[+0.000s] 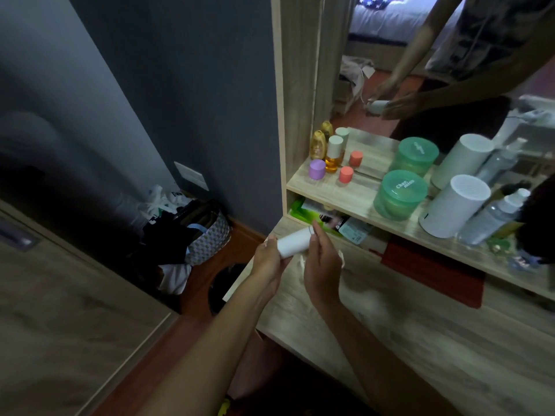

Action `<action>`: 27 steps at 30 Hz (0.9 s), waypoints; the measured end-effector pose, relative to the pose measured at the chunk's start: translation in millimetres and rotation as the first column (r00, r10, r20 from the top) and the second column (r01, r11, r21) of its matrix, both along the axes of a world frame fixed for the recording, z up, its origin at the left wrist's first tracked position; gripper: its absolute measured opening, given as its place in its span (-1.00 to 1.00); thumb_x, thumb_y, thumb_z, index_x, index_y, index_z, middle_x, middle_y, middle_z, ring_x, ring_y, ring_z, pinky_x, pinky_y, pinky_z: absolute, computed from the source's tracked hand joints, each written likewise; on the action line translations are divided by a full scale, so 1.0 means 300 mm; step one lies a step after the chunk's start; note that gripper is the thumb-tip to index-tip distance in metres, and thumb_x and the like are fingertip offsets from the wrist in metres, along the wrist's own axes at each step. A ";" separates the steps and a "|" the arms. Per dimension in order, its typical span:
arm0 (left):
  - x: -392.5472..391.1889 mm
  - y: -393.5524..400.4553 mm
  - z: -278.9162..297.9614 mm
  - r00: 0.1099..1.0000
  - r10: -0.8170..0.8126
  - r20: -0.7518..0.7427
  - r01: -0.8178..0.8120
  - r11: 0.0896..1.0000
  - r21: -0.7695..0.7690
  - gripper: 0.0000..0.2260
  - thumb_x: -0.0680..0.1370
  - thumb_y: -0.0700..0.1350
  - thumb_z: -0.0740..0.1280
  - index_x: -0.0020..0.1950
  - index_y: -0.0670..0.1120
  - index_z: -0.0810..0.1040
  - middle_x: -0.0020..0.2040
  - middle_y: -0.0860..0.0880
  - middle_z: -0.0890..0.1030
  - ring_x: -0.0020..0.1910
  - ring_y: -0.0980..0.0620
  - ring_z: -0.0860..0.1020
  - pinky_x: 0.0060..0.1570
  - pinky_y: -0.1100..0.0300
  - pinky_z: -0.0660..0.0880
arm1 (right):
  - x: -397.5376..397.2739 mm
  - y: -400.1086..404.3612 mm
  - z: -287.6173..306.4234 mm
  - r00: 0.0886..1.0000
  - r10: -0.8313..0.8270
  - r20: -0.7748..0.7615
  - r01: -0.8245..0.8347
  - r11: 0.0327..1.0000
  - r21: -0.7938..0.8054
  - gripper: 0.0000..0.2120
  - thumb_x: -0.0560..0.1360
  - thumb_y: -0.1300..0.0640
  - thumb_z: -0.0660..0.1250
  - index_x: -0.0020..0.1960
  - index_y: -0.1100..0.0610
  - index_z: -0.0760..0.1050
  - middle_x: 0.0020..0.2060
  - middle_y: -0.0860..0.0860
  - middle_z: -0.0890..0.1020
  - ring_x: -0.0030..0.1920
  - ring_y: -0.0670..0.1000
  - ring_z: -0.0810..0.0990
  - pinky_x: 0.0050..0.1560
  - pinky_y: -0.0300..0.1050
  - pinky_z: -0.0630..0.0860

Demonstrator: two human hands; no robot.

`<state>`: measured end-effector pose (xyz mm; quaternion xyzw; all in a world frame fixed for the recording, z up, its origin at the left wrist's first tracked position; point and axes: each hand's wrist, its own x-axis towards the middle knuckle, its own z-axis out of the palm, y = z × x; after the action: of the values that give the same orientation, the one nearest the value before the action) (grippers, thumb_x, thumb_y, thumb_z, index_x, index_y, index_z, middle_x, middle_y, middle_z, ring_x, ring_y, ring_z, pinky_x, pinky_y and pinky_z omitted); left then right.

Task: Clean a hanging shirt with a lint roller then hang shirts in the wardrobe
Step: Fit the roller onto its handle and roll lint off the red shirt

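At centre frame, both hands met over the near edge of the wooden dressing table [420,340]. The left hand [270,262] curled its fingers round the lower-left end of the lint roller [293,242]; the right hand [322,265] pinched its upper-right end with thumb and fingertips. The white roller's long axis ran diagonally, lower left to upper right, its far end pointing toward the shelf [345,193] of jars and bottles right of centre. No shirt or hanger showed, so the task looked barely begun: the roller was seemingly being readied, with cleaning and hanging all left. Beyond, at upper right, a mirror [450,70] reflected the hands.
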<state>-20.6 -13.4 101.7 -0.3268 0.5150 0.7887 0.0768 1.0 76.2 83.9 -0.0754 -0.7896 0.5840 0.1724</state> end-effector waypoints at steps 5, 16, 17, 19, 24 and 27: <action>-0.002 0.011 0.011 1.000 0.016 -0.012 -0.016 0.999 0.035 -0.71 0.67 -0.08 0.10 0.25 -0.26 0.37 -0.08 -0.13 0.51 -0.10 -0.01 0.53 0.10 0.05 0.53 | -0.004 0.019 0.003 0.998 0.048 -0.029 -0.046 0.998 0.043 -0.63 0.63 0.20 0.08 0.39 0.21 0.40 0.31 0.12 0.52 0.33 0.02 0.48 0.28 -0.22 0.40; 0.005 0.009 0.029 0.994 -0.106 -0.037 0.103 0.991 -0.081 -0.67 0.64 -0.07 0.18 0.28 -0.28 0.39 0.12 -0.18 0.49 -0.02 0.00 0.55 0.04 0.10 0.57 | -0.027 0.059 0.005 0.993 0.116 0.034 -0.119 0.987 0.104 -0.57 0.59 0.10 0.15 0.44 0.18 0.34 0.36 0.15 0.47 0.35 0.08 0.46 0.30 -0.05 0.45; 0.008 0.003 0.026 0.990 -0.138 -0.033 0.134 0.985 -0.114 -0.65 0.62 -0.05 0.22 0.27 -0.28 0.38 0.16 -0.19 0.48 0.01 -0.01 0.56 0.00 0.12 0.60 | -0.038 0.068 0.000 0.987 0.127 0.095 -0.134 0.988 0.073 -0.56 0.60 0.08 0.16 0.45 0.15 0.34 0.36 0.13 0.47 0.35 0.07 0.45 0.29 -0.08 0.43; 0.015 -0.011 0.018 0.981 -0.193 -0.027 0.185 0.964 -0.189 -0.65 0.58 -0.03 0.29 0.22 -0.25 0.39 0.17 -0.19 0.47 0.06 -0.05 0.58 -0.13 0.16 0.63 | -0.060 0.085 -0.001 0.964 0.177 0.196 -0.176 0.984 -0.024 -0.55 0.56 0.01 0.18 0.43 0.09 0.35 0.35 0.12 0.49 0.32 0.09 0.48 0.28 -0.03 0.46; 0.020 -0.056 0.067 0.920 -0.388 -0.060 0.347 0.874 -0.340 -0.81 0.60 -0.12 0.18 0.20 -0.01 0.47 0.19 -0.23 0.51 -0.21 -0.17 0.66 -0.42 0.15 0.59 | -0.100 0.098 -0.002 0.893 0.271 0.360 -0.101 0.898 -0.428 -0.76 0.54 0.18 0.31 0.17 0.26 0.44 0.18 0.27 0.54 0.13 0.20 0.60 -0.11 -0.07 0.65; 0.004 -0.082 0.101 0.812 -0.580 -0.061 0.539 0.787 -0.301 -0.56 0.58 -0.18 0.11 0.42 0.17 0.33 0.27 -0.23 0.47 -0.37 -0.19 0.65 -0.46 0.10 0.58 | -0.102 0.093 0.022 0.863 0.329 0.383 -0.117 0.869 -0.482 -0.74 0.55 0.20 0.31 0.15 0.34 0.46 0.12 0.30 0.56 0.07 0.23 0.62 -0.21 -0.08 0.66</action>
<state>-19.5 -37.9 131.9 -0.1061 0.6954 0.6748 0.2233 -29.7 104.2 90.5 -0.1523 -0.6571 0.7302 -0.1089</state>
